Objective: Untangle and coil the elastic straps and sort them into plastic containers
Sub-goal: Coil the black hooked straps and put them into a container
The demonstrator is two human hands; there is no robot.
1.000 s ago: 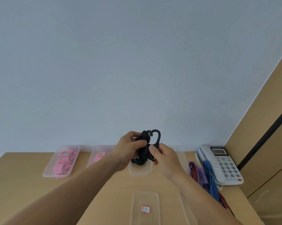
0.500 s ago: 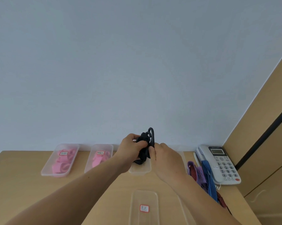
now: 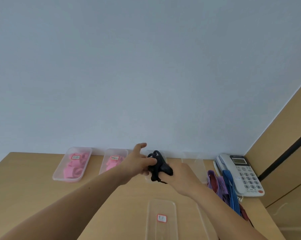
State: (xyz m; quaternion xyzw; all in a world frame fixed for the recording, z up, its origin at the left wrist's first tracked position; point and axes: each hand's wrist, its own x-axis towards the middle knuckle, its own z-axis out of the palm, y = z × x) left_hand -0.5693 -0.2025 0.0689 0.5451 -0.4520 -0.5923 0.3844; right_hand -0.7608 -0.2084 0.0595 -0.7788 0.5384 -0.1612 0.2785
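Above the middle of the desk's (image 3: 33,184) far edge, close to the wall, we hold the black elastic strap (image 3: 159,164) gathered into a coiled bundle between both hands. Our left hand (image 3: 139,164) pinches the bundle from its left side, thumb pressed on the upper loops and lower fingers curled beneath, while the index finger sticks up free. Our right hand (image 3: 179,174) grips the bundle from the right; we see mostly its back, and the loops pass over the fingers, whose tips are hidden. Beneath the bundle sits a clear container (image 3: 147,178); whether the strap touches it we cannot tell. Just to the right along the far edge stands a second clear container (image 3: 197,164). Toward the left along that edge lie two labelled containers holding pink straps, one nearer us (image 3: 113,161) and one farther left (image 3: 72,166). Near the desk's front edge rests a clear labelled container (image 3: 161,201). By the right edge a loose heap of purple, blue and red striped straps (image 3: 230,186) lies beside a white telephone (image 3: 241,172).
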